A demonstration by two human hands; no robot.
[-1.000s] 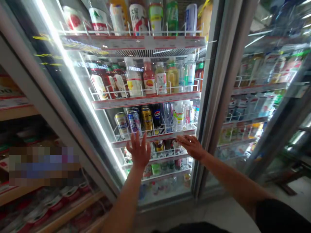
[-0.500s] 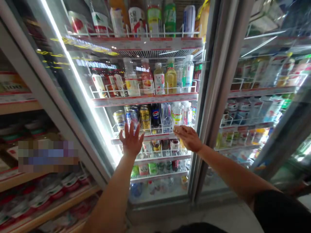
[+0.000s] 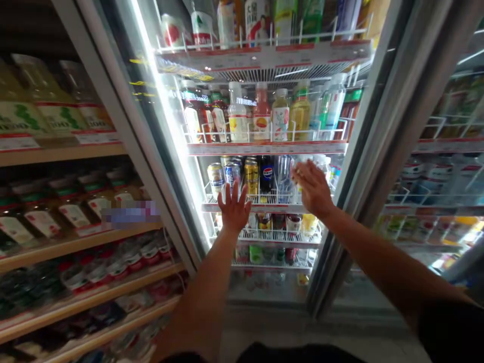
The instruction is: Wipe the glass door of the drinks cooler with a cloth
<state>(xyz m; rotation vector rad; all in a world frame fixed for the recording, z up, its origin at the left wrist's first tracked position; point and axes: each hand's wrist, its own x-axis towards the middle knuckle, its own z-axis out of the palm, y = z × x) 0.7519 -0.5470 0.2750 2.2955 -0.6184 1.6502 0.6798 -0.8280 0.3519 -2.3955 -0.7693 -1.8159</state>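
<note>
At cooler shelf | left hand spread, right hand spread | Pepsi can

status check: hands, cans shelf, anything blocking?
Left hand open, fingers spread, at the can shelf. Right hand open, empty, before the clear bottles. Cans upright, untouched. Nothing between hands and shelf.

Jars on wooden shelves, far left.
</note>
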